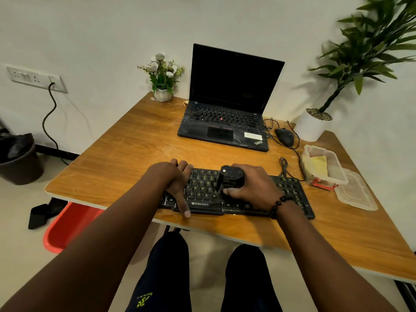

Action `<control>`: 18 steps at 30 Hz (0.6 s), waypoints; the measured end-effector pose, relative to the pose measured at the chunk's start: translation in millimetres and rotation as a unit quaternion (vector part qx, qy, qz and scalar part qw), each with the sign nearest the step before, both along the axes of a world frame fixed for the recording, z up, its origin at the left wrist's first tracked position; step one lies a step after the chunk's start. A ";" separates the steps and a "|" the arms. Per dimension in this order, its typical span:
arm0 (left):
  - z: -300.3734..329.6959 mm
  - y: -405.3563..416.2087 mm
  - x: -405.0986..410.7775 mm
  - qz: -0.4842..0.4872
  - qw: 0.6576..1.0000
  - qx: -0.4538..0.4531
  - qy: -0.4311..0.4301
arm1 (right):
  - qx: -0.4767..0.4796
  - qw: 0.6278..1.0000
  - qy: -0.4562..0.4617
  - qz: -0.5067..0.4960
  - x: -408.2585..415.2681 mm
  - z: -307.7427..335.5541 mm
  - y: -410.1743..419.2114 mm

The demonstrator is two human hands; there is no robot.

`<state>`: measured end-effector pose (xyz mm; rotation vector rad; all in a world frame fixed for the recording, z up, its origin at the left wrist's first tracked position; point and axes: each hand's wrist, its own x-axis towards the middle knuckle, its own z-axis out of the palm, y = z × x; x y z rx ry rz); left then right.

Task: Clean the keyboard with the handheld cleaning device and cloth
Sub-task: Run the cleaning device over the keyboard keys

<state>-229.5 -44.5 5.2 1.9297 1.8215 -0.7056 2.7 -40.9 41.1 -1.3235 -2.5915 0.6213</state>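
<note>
Keyboard [236, 194]: black, lies flat along the near edge of the desk [135, 140], its front rim just inside that edge; the brand print on the front lip faces the person.
Cleaning device [230, 179]: small black handheld unit, held upright over the middle key rows, its lower end down at the keys.
Right hand [254, 185]: wrapped around the cleaning device from the right; fingers curled tight on its body, thumb on the near side; a dark bead bracelet sits at the wrist.
Left hand [175, 183]: grips the left end of the keyboard; fingers hooked over the far rim, thumb stretched across the near lip, its tip at the front rim.
Cloth [318, 166]: yellow, folded, lies inside a clear plastic container [337, 174] near the right edge of the desk, just beyond the right end of the keyboard.
Container lid [358, 194]: clear, flat on the desk, beside the container toward the right edge.
Laptop [227, 104]: open, screen dark, toward the far edge.
Mouse [284, 136]: black, wired, just right of the laptop.
Flower pot [162, 82]: white, at the far left corner.
White planter [311, 124]: holds a leafy plant, at the far right corner.
</note>
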 end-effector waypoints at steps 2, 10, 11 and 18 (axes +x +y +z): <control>0.9 0.5 0.8 0.001 1.000 -0.001 -0.003 | -0.018 0.998 0.041 -0.035 -2.3 -9.5 -9.5; 1.6 -0.4 4.2 -0.014 1.000 0.008 0.004 | -0.034 0.993 0.094 -0.055 -3.3 -23.5 -31.7; 1.0 0.1 5.0 -0.015 1.000 0.008 0.001 | -0.028 0.989 0.113 -0.087 -2.4 -26.9 -32.8; -2.5 -1.8 -0.6 -0.013 1.000 0.014 -0.002 | -0.014 0.952 0.189 -0.240 -24.5 -50.1 -66.5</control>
